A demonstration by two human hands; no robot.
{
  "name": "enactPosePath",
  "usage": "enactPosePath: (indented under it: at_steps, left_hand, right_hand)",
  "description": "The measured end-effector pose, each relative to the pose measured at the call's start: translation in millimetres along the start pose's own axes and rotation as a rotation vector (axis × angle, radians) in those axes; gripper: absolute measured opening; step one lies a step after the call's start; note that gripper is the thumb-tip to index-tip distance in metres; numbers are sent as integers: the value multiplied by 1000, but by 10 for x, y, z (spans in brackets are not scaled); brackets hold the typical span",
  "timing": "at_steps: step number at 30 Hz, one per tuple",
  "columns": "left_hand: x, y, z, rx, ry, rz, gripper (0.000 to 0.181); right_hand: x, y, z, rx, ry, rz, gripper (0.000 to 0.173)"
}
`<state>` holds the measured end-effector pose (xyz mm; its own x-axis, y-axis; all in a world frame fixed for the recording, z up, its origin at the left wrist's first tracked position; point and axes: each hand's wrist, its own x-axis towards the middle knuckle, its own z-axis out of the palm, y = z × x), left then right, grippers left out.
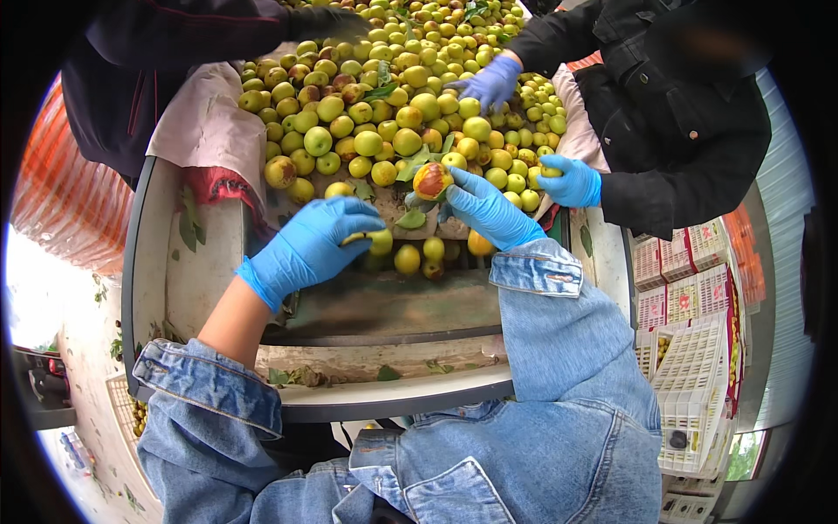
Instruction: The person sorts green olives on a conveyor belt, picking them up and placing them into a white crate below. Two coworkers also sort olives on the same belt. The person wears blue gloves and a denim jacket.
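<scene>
In a blue glove, my left hand [311,245] curls over the near edge of the fruit heap. A yellow-green fruit [353,239], mostly hidden, shows between its thumb and fingers; a second one [381,242] sits just beyond the fingertips. My right hand [491,206], also gloved in blue, grips a brown-red and yellow fruit [431,181] at its fingertips. The heap of round green fruit [366,143], which look like jujubes, slopes towards me. Several loose fruits [407,259] lie between my hands above a dark belt-like surface [386,304], blurred in part.
Across on the right, a co-worker's purple glove [491,82] reaches into the heap and their blue glove [573,180] holds a fruit. A dark-sleeved arm [196,29] extends from the left. A metal frame rim [393,403] crosses before me. White plastic crates [687,367] stand at right.
</scene>
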<state>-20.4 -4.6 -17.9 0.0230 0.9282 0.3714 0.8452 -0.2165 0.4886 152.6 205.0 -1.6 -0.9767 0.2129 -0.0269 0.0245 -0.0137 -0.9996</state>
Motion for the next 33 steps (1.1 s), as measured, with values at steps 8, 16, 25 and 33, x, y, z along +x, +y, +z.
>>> enactPosePath:
  at_steps: [8, 16, 25, 33]
  left_hand:
    - [-137, -205, 66, 779, 309, -331, 63]
    - [9, -70, 33, 49, -130, -72, 41]
    - [-226, -101, 41, 596, -34, -346, 73]
    - [6, 172, -32, 93, -51, -307, 44]
  right_hand:
    - [-37, -51, 57, 467, -227, 34, 49]
    - [28, -266, 69, -1173, -195, 161, 23]
    - [1007, 79, 415, -1534, 104, -54, 75]
    - [655, -365, 355, -1209, -176, -92, 32]
